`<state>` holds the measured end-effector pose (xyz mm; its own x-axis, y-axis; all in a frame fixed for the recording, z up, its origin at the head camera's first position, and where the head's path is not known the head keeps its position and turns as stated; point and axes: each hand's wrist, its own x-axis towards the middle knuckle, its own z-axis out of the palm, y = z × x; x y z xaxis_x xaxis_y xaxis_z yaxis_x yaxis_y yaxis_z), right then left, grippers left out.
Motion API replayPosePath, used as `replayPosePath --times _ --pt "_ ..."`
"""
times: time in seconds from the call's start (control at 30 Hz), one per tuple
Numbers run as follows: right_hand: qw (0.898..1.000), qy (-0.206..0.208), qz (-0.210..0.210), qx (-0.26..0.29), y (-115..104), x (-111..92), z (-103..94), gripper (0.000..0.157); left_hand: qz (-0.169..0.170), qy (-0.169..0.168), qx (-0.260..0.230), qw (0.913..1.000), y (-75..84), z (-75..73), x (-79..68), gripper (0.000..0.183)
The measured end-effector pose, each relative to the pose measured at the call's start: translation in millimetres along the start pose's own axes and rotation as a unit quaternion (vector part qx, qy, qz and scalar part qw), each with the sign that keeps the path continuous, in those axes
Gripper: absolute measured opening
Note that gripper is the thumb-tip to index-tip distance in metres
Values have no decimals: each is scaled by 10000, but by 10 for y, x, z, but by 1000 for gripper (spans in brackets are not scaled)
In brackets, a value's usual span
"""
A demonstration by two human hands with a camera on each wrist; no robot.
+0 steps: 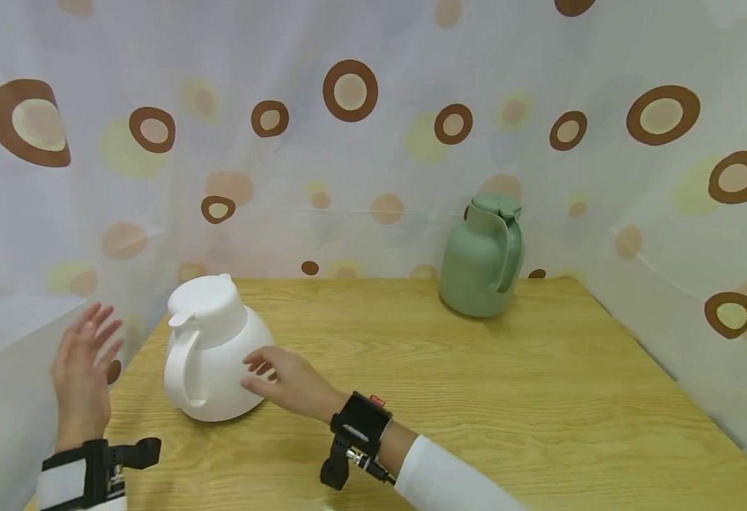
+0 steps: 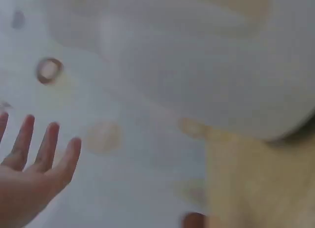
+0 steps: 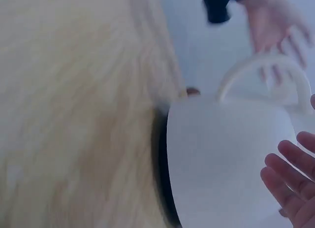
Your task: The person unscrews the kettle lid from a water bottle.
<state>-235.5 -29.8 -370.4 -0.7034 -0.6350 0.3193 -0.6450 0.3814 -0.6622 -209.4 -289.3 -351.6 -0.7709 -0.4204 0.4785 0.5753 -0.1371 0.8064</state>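
Right arm: long white sleeve, plain cuff edge. Black wrist strap, broad and boxy on top, small red tag at edge, lettering too small to read. Stubby black bracket jutting from strap; silvery connector leading into black cable. Left arm: black wristband framing white fabric panel; matching black arm with blunt, rounded end; metallic fitting beside band.
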Motion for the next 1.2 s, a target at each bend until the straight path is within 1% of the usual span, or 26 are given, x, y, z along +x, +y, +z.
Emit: replayPosePath --times 0.03,0.07,0.1,0.13,0.17,0.2,0.27,0.33,0.4,0.47,0.57,0.67,0.73,0.8,1.0,1.1,1.2 --pt "9992 -26 -27 404 -65 38 93 36 -552 -389 -109 9977 -138 -154 54 36" --pt "9972 -64 -33 742 -122 74 179 35 -1003 -832 -96 9914 -279 -284 93 38" --pt "9949 -128 26 1001 -178 103 256 36 -1386 -1273 -44 9821 -411 -387 119 41" --pt "9932 -191 118 1146 -229 127 325 38 -1626 -1732 202 9712 -531 -466 139 43" --pt "9919 -229 187 1237 -271 150 387 39 -1811 -2085 453 9600 -632 -512 156 46" --pt "9910 -249 234 1296 -306 174 441 40 -2001 -2294 622 9505 -710 -527 169 48" --pt "9900 -243 270 1367 -362 202 521 39 -2248 -2519 1005 9359 -822 -494 178 53" --pt "9884 -198 196 1492 -392 232 574 35 -2400 -2593 1268 9268 -875 -418 204 56" --pt "9877 -99 107 1557 -406 259 605 29 -2475 -2560 1304 9253 -891 -345 238 56" --pt "9882 -47 63 1527 -407 277 628 25 -2508 -2547 1355 9240 -882 -305 268 55" --pt "9895 68 73 1440 -400 303 667 22 -2667 -2527 1395 9196 -852 -305 301 55" --pt "9901 181 40 1391 -397 332 712 20 -2864 -2485 1442 9140 -834 -342 313 59" --pt "9908 225 -20 1334 -393 350 727 19 -2930 -2462 1479 9119 -835 -359 318 63" --pt "9935 233 -118 1106 -381 358 719 16 -2951 -2468 1484 9111 -836 -361 325 64" --pt "9979 4 -373 526 -355 335 638 12 -2892 -2600 1377 9109 -824 -375 326 61" --pt "9981 -63 -435 439 -351 298 596 11 -2813 -2684 1411 9104 -811 -383 304 53" --pt "9982 -45 -430 413 -332 229 551 10 -2770 -2773 1443 9086 -797 -371 273 42"
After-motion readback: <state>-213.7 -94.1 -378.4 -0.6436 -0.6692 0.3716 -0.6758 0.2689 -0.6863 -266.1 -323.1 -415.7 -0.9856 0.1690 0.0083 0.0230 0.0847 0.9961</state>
